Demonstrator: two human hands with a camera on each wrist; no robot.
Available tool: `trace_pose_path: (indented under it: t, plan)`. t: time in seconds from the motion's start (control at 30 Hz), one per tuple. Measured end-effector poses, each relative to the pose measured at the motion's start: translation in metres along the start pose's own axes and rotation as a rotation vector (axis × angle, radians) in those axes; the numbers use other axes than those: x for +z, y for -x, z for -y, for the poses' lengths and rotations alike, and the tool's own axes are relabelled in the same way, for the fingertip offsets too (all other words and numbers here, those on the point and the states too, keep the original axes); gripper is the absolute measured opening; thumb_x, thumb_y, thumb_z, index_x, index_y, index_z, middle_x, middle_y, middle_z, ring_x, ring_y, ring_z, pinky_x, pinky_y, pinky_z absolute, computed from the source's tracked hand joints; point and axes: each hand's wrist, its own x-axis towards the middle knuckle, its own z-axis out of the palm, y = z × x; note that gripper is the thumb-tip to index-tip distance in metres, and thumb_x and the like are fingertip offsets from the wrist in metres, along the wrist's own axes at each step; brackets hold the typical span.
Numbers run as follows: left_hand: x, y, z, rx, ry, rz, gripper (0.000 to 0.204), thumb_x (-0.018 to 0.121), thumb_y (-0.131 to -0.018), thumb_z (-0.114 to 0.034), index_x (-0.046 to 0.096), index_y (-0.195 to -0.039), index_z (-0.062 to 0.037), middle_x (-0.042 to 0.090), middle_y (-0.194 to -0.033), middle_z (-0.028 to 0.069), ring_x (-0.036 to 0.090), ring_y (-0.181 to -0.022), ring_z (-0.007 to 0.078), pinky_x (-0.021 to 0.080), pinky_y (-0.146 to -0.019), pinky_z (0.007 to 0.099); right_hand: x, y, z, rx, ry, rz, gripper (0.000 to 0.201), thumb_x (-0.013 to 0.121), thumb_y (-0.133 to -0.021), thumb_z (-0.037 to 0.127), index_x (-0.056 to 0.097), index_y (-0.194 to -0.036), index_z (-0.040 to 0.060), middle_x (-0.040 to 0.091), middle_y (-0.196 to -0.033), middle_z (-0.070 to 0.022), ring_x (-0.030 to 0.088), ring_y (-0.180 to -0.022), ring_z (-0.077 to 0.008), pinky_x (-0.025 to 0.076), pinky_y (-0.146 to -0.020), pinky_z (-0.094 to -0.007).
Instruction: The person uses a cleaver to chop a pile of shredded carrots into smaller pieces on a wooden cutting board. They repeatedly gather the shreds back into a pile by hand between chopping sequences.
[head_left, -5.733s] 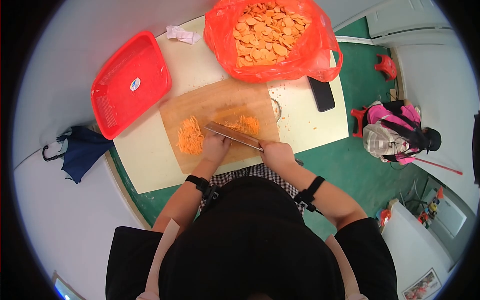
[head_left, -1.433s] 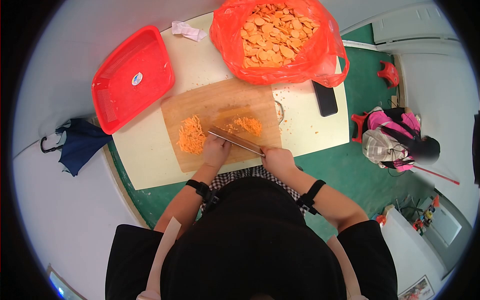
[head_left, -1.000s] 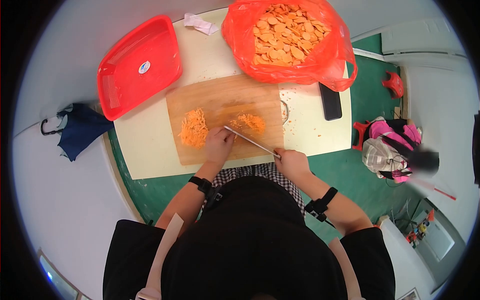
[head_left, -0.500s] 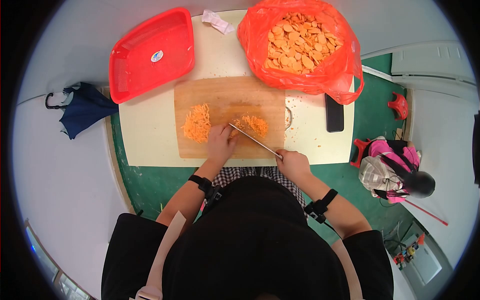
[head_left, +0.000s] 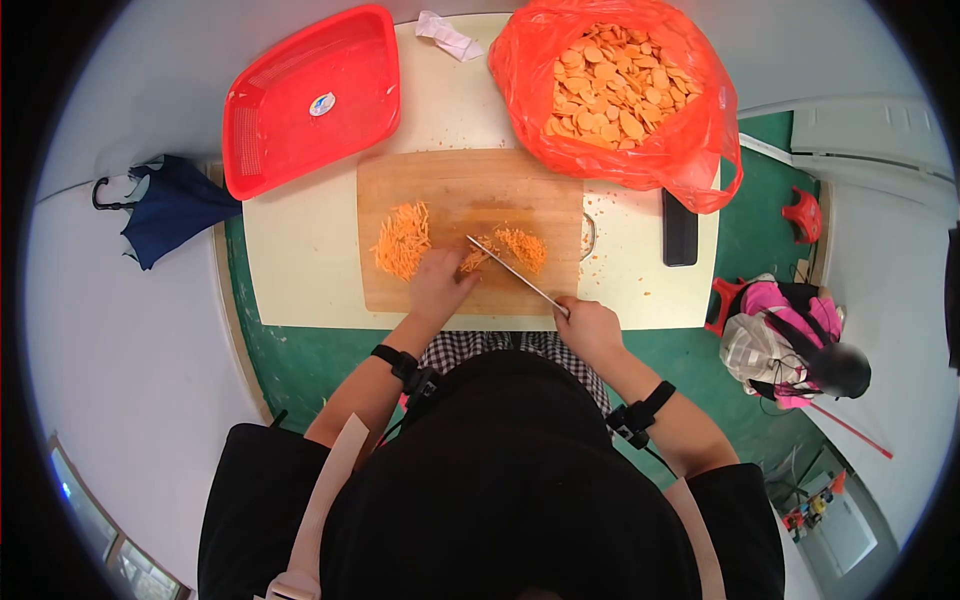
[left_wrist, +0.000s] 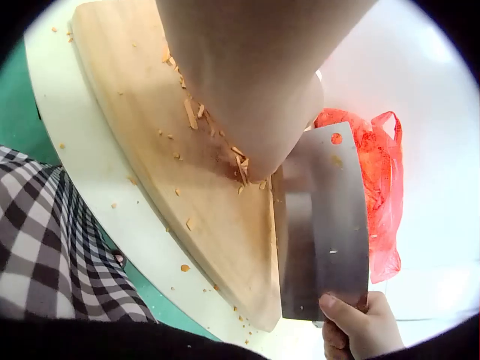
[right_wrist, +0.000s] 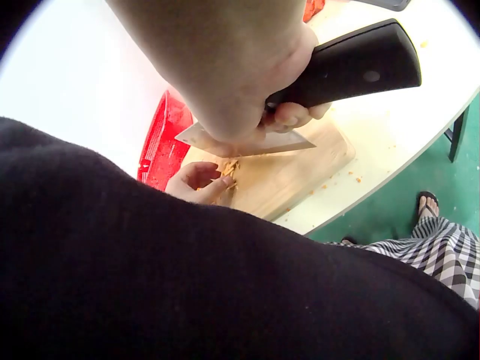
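My right hand grips the black handle of a cleaver. In the head view its blade stands nearly edge-on, slanting across the cutting board. My left hand is low over the board, left of the blade, with thumb and fingers curved around a few carrot shreds. A heap of longer shreds lies left of that hand. Finer carrot bits are right of the blade. The left wrist view hides the left fingertips behind the forearm.
A red plastic bag of carrot slices stands at the back right, with a phone beside it. A red basket is at the back left. A crumpled tissue lies between. Someone in pink sits at the right.
The cleaver has turned from lying slanted to edge-on and shifted right of the left hand. The left fingers have spread from beside the blade to the shreds. The head view has shifted.
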Motion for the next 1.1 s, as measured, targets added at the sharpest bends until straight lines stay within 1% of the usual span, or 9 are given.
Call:
trace_pose_path:
  t: [0.23, 0.4, 0.43, 0.5, 0.6, 0.8, 0.93, 1.0, 1.1]
  plan:
    - [0.012, -0.013, 0.010, 0.136, 0.030, -0.002, 0.021, 0.067, -0.070, -0.008, 0.062, -0.090, -0.0066, 0.060, -0.087, 0.0078, 0.057, -0.081, 0.0284, 0.047, -0.069, 0.0366, 0.008, -0.006, 0.005, 0.019, -0.056, -0.031, 0.020, 0.051, -0.083, 0.024, 0.065, -0.089, 0.0113, 0.063, -0.070, -0.0144, 0.062, -0.066, -0.0314, 0.051, -0.061, -0.0421]
    - [-0.013, -0.033, -0.003, 0.227, 0.031, -0.034, 0.017, 0.067, -0.069, -0.008, 0.063, -0.085, -0.0061, 0.060, -0.090, 0.0081, 0.056, -0.086, 0.0273, 0.047, -0.073, 0.0363, 0.007, -0.007, 0.006, 0.048, -0.050, -0.055, 0.021, 0.051, -0.083, 0.026, 0.065, -0.089, 0.0122, 0.064, -0.070, -0.0139, 0.062, -0.067, -0.0314, 0.051, -0.062, -0.0419]
    - [-0.012, -0.035, -0.001, 0.215, 0.029, -0.028, 0.017, 0.067, -0.069, -0.008, 0.063, -0.085, -0.0061, 0.060, -0.090, 0.0081, 0.056, -0.086, 0.0273, 0.047, -0.073, 0.0363, 0.009, -0.006, 0.005, 0.052, -0.057, -0.081, 0.021, 0.051, -0.084, 0.027, 0.065, -0.089, 0.0124, 0.064, -0.070, -0.0137, 0.062, -0.067, -0.0314, 0.051, -0.062, -0.0418]
    - [-0.011, -0.040, 0.005, 0.299, 0.031, 0.089, 0.018, 0.067, -0.069, -0.009, 0.063, -0.086, -0.0060, 0.059, -0.090, 0.0084, 0.055, -0.088, 0.0275, 0.046, -0.075, 0.0362, 0.011, -0.008, 0.002, 0.068, -0.070, -0.049, 0.022, 0.051, -0.084, 0.028, 0.065, -0.089, 0.0123, 0.064, -0.071, -0.0139, 0.063, -0.067, -0.0314, 0.051, -0.062, -0.0418]
    - [-0.004, -0.037, 0.010, 0.239, 0.029, 0.187, 0.018, 0.066, -0.070, -0.010, 0.063, -0.087, -0.0058, 0.059, -0.088, 0.0084, 0.055, -0.087, 0.0276, 0.046, -0.075, 0.0365, 0.008, -0.010, 0.003, 0.094, -0.077, -0.023, 0.023, 0.050, -0.085, 0.029, 0.065, -0.090, 0.0122, 0.064, -0.071, -0.0142, 0.063, -0.068, -0.0315, 0.051, -0.064, -0.0419]
    - [0.002, -0.034, 0.014, 0.216, 0.036, 0.234, 0.014, 0.064, -0.073, -0.011, 0.065, -0.085, -0.0050, 0.059, -0.086, 0.0093, 0.056, -0.084, 0.0279, 0.047, -0.073, 0.0373, 0.007, -0.010, 0.003, 0.100, -0.073, -0.010, 0.024, 0.049, -0.085, 0.029, 0.066, -0.091, 0.0121, 0.064, -0.072, -0.0148, 0.063, -0.069, -0.0314, 0.051, -0.066, -0.0420]
    - [0.002, -0.028, 0.007, 0.250, -0.014, 0.199, 0.013, 0.064, -0.073, -0.012, 0.066, -0.083, -0.0046, 0.059, -0.086, 0.0091, 0.056, -0.082, 0.0277, 0.047, -0.071, 0.0373, 0.004, -0.011, 0.002, 0.089, -0.058, -0.003, 0.024, 0.050, -0.085, 0.028, 0.065, -0.091, 0.0117, 0.064, -0.072, -0.0150, 0.063, -0.069, -0.0314, 0.051, -0.065, -0.0417]
    - [0.002, -0.024, 0.000, 0.261, 0.024, 0.072, 0.012, 0.064, -0.071, -0.011, 0.064, -0.082, -0.0042, 0.057, -0.082, 0.0084, 0.055, -0.081, 0.0271, 0.047, -0.071, 0.0366, 0.002, -0.012, 0.002, 0.086, -0.061, -0.004, 0.025, 0.050, -0.085, 0.029, 0.066, -0.093, 0.0106, 0.064, -0.072, -0.0152, 0.063, -0.069, -0.0318, 0.051, -0.065, -0.0415]
    - [0.003, -0.022, -0.005, 0.283, 0.039, -0.007, 0.012, 0.065, -0.071, -0.011, 0.064, -0.081, -0.0040, 0.058, -0.083, 0.0074, 0.055, -0.080, 0.0264, 0.047, -0.069, 0.0358, 0.004, -0.011, 0.002, 0.081, -0.066, -0.008, 0.025, 0.050, -0.085, 0.029, 0.066, -0.092, 0.0104, 0.064, -0.072, -0.0152, 0.063, -0.068, -0.0318, 0.051, -0.064, -0.0414]
